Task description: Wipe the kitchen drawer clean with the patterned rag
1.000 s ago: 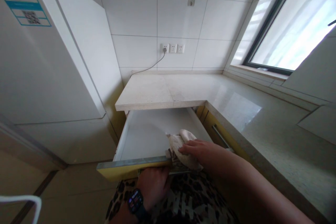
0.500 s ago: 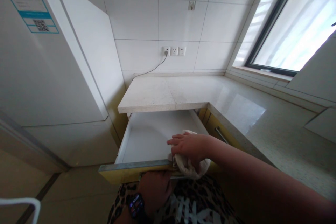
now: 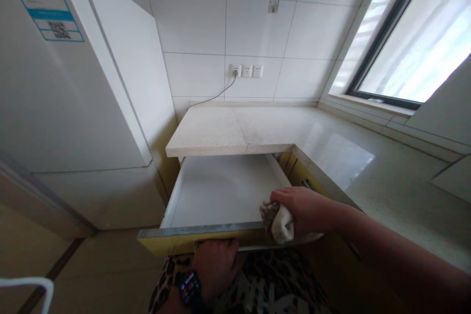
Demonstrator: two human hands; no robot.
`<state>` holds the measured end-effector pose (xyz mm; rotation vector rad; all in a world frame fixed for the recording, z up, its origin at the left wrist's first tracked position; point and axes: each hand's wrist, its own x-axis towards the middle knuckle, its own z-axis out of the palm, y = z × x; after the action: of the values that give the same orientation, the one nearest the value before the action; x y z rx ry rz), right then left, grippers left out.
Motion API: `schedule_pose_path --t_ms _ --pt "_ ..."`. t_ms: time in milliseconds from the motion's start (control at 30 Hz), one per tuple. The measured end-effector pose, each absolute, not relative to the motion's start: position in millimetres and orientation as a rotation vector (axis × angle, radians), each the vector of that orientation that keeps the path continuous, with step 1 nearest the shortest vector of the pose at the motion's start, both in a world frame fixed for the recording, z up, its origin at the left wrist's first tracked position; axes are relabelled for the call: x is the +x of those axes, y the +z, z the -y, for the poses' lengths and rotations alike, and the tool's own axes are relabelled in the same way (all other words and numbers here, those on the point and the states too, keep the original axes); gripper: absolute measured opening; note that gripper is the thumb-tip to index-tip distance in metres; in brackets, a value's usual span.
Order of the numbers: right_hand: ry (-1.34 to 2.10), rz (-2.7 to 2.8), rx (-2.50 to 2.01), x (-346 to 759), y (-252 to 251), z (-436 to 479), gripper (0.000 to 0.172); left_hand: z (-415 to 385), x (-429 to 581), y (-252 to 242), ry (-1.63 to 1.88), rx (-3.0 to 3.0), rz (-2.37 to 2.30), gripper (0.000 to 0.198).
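A white drawer (image 3: 217, 191) with a yellow front panel (image 3: 172, 242) is pulled out below the countertop. My left hand (image 3: 217, 260), with a dark watch on its wrist, is wrapped round the drawer handle (image 3: 252, 248) at the front. A bunched, pale cloth (image 3: 282, 224) is gripped in my right hand (image 3: 303, 208) at the drawer's front right corner. Part of the cloth hangs outside the front panel, and the right fingertips are partly hidden by it.
A pale countertop (image 3: 209, 130) runs above the drawer and turns along the right side under a window (image 3: 415, 59). At the left stands a white fridge (image 3: 73, 108). A cable leads to wall sockets (image 3: 247, 70). Another cabinet handle (image 3: 306, 184) lies right of the drawer.
My right hand has moved right with the cloth, from over the front edge to the drawer's corner, and its fingers have closed more. The left hand stays at the handle.
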<state>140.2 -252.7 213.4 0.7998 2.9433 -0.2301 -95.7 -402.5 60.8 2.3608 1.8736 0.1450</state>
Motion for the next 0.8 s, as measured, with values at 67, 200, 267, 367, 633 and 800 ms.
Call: schedule_pose_path --t_ms 67,200,267,367,633,800 --pt "-0.282 -2.973 1.117 167 217 242 0.052 403 -95 59 0.139 2.369 -1.899 0.018" --pt "-0.322 -2.921 1.492 218 209 222 0.076 403 -95 58 0.141 2.391 -1.913 0.019" --pt "-0.339 -2.904 1.435 232 197 216 0.077 403 -94 58 0.132 2.392 -1.914 0.019" --pt "-0.332 -2.908 1.381 237 175 207 0.066 403 -94 59 0.114 2.387 -1.931 0.02" --pt "-0.321 -2.877 1.432 230 115 154 0.048 403 -93 60 0.13 2.374 -1.908 0.019" --pt "-0.379 -2.916 1.63 211 85 113 0.049 403 -94 59 0.154 2.368 -1.892 0.02"
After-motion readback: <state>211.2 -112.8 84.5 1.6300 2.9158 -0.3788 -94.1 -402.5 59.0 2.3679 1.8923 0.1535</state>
